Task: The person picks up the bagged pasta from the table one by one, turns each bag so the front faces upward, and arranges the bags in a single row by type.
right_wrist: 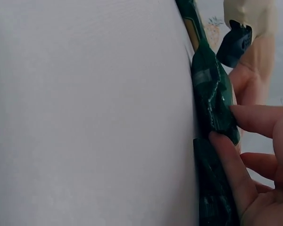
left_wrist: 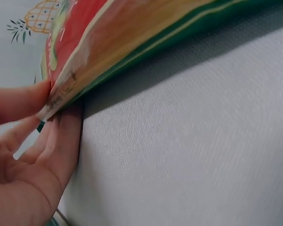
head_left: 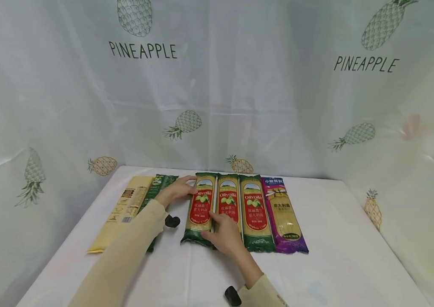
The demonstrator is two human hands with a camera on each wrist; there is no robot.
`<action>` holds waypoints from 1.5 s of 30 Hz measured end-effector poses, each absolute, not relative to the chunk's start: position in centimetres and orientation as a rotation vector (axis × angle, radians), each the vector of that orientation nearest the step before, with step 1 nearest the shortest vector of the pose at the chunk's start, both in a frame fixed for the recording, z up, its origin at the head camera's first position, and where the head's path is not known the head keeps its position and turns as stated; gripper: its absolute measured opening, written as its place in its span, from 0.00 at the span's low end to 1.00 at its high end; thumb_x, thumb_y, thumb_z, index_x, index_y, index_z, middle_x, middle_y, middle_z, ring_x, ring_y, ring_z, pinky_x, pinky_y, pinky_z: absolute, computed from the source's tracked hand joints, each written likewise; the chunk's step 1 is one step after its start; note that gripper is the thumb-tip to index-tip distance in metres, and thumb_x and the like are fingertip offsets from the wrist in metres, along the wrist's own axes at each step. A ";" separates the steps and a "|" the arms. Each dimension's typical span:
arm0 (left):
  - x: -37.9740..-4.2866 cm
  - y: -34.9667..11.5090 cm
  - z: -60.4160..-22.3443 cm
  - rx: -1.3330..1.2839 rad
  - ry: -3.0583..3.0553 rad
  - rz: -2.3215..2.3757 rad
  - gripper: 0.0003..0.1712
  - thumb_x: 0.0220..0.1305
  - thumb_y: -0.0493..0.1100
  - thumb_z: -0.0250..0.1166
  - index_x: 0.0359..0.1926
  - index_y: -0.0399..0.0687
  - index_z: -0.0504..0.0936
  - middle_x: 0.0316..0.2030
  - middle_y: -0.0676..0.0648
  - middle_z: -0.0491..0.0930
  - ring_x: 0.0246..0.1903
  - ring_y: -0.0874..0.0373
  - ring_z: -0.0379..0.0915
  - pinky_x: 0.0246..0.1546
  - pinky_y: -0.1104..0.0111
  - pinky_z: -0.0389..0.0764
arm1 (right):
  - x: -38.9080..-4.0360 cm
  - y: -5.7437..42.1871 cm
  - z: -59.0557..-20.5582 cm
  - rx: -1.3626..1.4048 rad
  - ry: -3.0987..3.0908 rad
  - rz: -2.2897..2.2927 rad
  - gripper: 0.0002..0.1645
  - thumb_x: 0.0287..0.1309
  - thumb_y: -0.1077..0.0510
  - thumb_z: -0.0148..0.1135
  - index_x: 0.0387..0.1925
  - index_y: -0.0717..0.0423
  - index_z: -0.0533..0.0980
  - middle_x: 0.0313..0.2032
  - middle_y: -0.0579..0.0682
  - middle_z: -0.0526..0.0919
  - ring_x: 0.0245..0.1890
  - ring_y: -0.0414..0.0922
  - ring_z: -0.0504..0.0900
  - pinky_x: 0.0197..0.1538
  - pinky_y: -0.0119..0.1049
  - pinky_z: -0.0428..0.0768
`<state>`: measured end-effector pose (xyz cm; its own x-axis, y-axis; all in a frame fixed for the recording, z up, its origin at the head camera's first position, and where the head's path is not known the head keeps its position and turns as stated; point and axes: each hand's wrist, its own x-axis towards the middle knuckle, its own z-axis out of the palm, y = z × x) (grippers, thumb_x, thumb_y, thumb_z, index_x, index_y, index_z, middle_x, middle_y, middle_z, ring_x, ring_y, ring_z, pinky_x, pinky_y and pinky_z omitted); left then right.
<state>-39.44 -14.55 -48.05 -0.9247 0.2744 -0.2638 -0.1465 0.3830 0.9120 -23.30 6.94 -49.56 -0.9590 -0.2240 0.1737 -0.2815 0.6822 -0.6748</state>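
Observation:
A spaghetti pack (head_left: pixel 200 209) with a red label and green ends lies leftmost in a row of three alike. At its upper left edge my left hand (head_left: pixel 178 190) pinches it. In the left wrist view, the thumb (left_wrist: pixel 26 100) is on the pack's face and the other fingers reach under its edge, which is raised over the cloth. My right hand (head_left: pixel 225 233) holds the same pack near its lower right, thumb and forefinger at the green end (right_wrist: pixel 214 94), and overlaps the middle spaghetti pack (head_left: pixel 229 196).
Right of these lie the third red-labelled pack (head_left: pixel 256 213) and a purple pasta pack (head_left: pixel 285 215). On the left are a yellow pack (head_left: pixel 122 213) and a green pack (head_left: pixel 155 187), partly behind my left sleeve. A pineapple-print curtain (head_left: pixel 255 98) hangs behind the white-covered table (head_left: pixel 339 256).

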 end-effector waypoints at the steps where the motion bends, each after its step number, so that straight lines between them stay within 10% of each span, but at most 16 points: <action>1: -39.5 -14.6 -48.1 0.106 2.259 1.573 0.41 0.74 0.34 0.63 0.83 0.47 0.59 0.67 0.32 0.75 0.63 0.42 0.79 0.64 0.52 0.80 | -23.3 7.0 -49.5 0.440 -2.802 1.159 0.40 0.58 0.49 0.78 0.69 0.61 0.78 0.54 0.58 0.85 0.45 0.49 0.80 0.49 0.49 0.78; 11: -39.4 -14.4 -48.5 0.118 2.238 1.571 0.43 0.75 0.33 0.64 0.84 0.47 0.56 0.69 0.31 0.75 0.64 0.42 0.79 0.63 0.53 0.80 | -23.4 7.6 -50.0 0.450 -2.806 1.232 0.39 0.59 0.51 0.78 0.70 0.58 0.78 0.35 0.50 0.78 0.26 0.40 0.70 0.28 0.33 0.68; 33: -38.9 -14.5 -48.7 0.119 2.229 1.641 0.36 0.75 0.34 0.65 0.79 0.47 0.62 0.62 0.31 0.80 0.57 0.44 0.83 0.61 0.52 0.81 | -23.3 7.7 -50.2 0.434 -2.766 1.331 0.33 0.59 0.54 0.80 0.64 0.60 0.83 0.48 0.55 0.84 0.22 0.37 0.73 0.24 0.31 0.71; 45: -38.6 -14.3 -48.0 0.120 2.386 1.535 0.38 0.73 0.37 0.69 0.80 0.47 0.65 0.63 0.31 0.74 0.59 0.40 0.79 0.59 0.51 0.82 | -22.4 7.0 -49.3 0.442 -2.792 1.116 0.28 0.59 0.56 0.79 0.59 0.63 0.85 0.53 0.58 0.84 0.40 0.44 0.78 0.37 0.36 0.76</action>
<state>-38.55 -14.28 -48.01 -0.9512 0.2301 -0.2055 -0.0917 0.4253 0.9004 -22.38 6.95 -49.30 -0.9526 -0.2293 0.2001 -0.3041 0.6887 -0.6582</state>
